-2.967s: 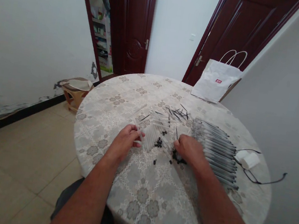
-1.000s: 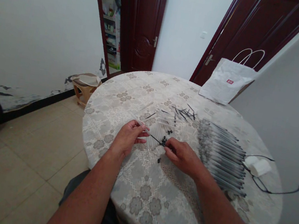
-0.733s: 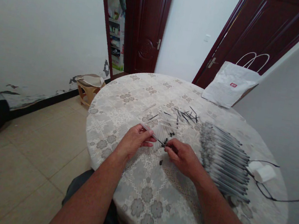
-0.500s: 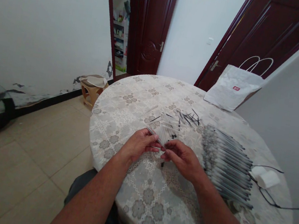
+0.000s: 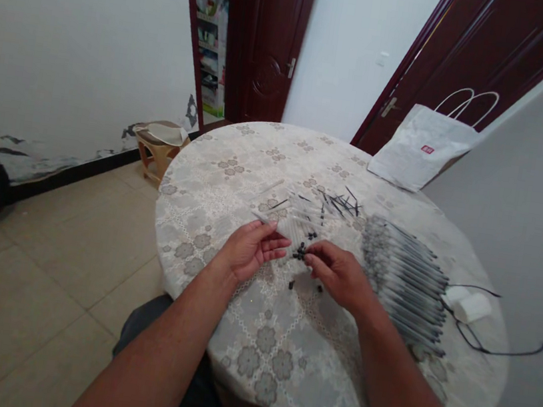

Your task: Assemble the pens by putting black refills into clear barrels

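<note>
My left hand (image 5: 249,249) holds a clear pen barrel (image 5: 265,220) that slants up to the left, just above the round table (image 5: 234,178). My right hand (image 5: 337,273) is pinched by a small cluster of black caps (image 5: 299,252) lying between the two hands. Whether its fingers hold a cap is hidden. A pile of clear barrels (image 5: 299,224) lies just beyond the hands. Thin black refills (image 5: 339,205) are scattered farther back. A long row of assembled pens (image 5: 405,279) lies to the right of my right hand.
A white paper bag (image 5: 422,154) leans at the table's far right edge. A white block (image 5: 472,307) and a black cable (image 5: 498,348) lie at the right rim. A small wooden stool (image 5: 158,144) stands on the tiled floor at left. Dark doors stand behind.
My right hand left the loose caps, brought a thin black refill to the barrel in my left hand, then drew back to the black caps. The camera view shifted.
</note>
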Tool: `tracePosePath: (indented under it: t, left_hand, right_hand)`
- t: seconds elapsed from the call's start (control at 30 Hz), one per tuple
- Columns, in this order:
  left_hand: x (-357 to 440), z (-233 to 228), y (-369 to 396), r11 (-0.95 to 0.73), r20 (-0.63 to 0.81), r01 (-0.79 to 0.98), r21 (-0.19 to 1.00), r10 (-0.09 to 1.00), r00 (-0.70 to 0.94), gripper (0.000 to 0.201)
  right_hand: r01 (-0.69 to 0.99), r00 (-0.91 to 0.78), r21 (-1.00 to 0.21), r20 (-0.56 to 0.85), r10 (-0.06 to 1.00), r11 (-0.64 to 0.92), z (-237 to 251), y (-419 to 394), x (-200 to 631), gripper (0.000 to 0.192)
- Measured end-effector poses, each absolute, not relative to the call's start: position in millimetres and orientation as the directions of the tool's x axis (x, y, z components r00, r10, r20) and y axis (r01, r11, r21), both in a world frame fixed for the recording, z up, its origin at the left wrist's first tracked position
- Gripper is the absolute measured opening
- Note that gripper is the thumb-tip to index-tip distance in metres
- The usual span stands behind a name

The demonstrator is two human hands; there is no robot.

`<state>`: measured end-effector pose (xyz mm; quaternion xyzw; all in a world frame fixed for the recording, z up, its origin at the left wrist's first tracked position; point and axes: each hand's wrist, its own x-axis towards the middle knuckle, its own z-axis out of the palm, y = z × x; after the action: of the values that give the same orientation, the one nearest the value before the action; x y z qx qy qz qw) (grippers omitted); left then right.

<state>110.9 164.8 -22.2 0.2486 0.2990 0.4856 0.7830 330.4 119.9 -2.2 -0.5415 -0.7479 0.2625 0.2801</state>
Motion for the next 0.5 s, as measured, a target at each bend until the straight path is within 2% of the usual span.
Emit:
tracePosePath:
  t: [0.13,0.3,0.4,0.5]
  left_hand:
    - [111.7,-22.1,168.4,0.341,-0.252,-0.656,0.673,0.940,0.231,0.015]
    - [112.7,-26.3,168.1,0.314,-0.219,-0.640,0.701,0.949,0.226,0.018]
    - [112.5,-28.1,167.3,0.311,-0.202,-0.626,0.715,0.949,0.241,0.021]
    - [112.8,-27.1,165.8,0.328,-0.198,-0.601,0.728,0.941,0.273,0.023]
  right_hand:
    - [0.796,-0.468,-0.453,-0.036,0.883,0.403,5.3,112.9,330.1,0.011]
    - [0.847,-0.491,-0.300,-0.127,0.862,0.438,-2.2,106.1,309.2,0.008]
    - [0.828,-0.499,-0.332,-0.072,0.863,0.451,-7.5,107.6,304.8,0.006]
    - [0.743,-0.423,-0.527,0.108,0.900,0.412,-12.4,113.0,307.0,0.008]
